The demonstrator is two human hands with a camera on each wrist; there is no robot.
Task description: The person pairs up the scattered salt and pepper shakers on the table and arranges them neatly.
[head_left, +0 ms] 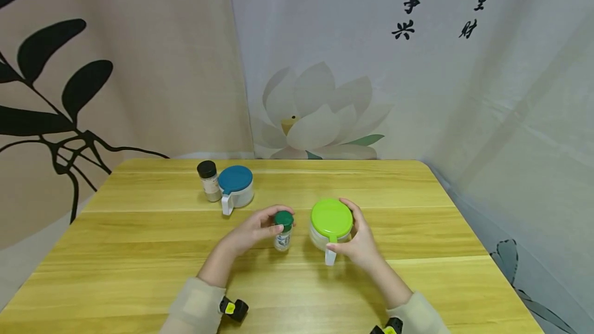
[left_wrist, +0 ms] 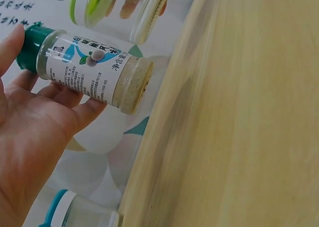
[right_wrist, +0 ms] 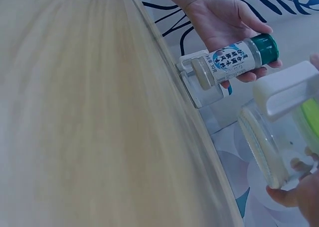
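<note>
My left hand (head_left: 252, 232) grips a small seasoning bottle (head_left: 282, 241) with a dark green cap, thumb on one side and fingers behind it. Pale powder and a printed white label show on the bottle (left_wrist: 89, 65) in the left wrist view. To its right, my right hand (head_left: 364, 244) holds a clear seasoning jar (head_left: 320, 239) by its sides, with a lime green lid (head_left: 331, 218) and a white handle (head_left: 330, 257) facing me. Both wrist views show the bottle and the jar (right_wrist: 269, 142) raised off the table, upright and apart from each other.
Further back on the left of the wooden table (head_left: 139, 251) stand a black-capped seasoning bottle (head_left: 211, 188) and a jar with a blue lid (head_left: 235, 179), side by side. A printed curtain (head_left: 320, 30) hangs behind the table's far edge.
</note>
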